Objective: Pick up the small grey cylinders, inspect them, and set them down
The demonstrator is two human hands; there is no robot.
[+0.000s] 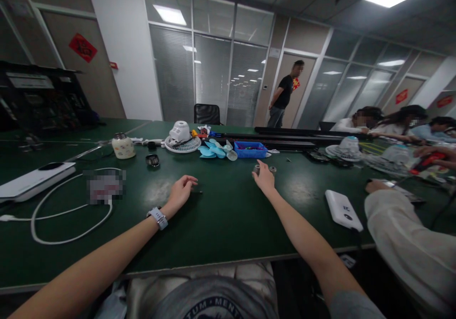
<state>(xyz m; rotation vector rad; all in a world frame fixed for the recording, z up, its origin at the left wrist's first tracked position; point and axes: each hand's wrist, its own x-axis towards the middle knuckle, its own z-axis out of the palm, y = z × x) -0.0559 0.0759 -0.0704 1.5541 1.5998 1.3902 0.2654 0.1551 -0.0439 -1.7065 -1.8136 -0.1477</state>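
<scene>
My left hand (pixel 181 190), with a pale-strapped watch (pixel 157 217) on its wrist, is over the green table, fingers loosely bent and apart from the thumb. Just right of its fingertips shows a thin dark piece (pixel 200 192), too small to name; I see nothing gripped. Farther forward, my right hand (pixel 265 180) has its thumb and forefinger around a small round metal part (pixel 256 168), partly hidden by the fingers. A second round metal part (pixel 272 169) stands right beside that hand. Beyond are a blue tray (pixel 250 153) of small items and light-blue fan blades (pixel 214 149).
A white fan housing (pixel 181 138), a cream bottle (pixel 123 146) and a dark ring-shaped part (pixel 152 160) stand left. A white cable (pixel 33 224) loops near a white box (pixel 35 181). A white power bank (pixel 344 209) lies right, close to a co-worker's sleeve (pixel 402 233).
</scene>
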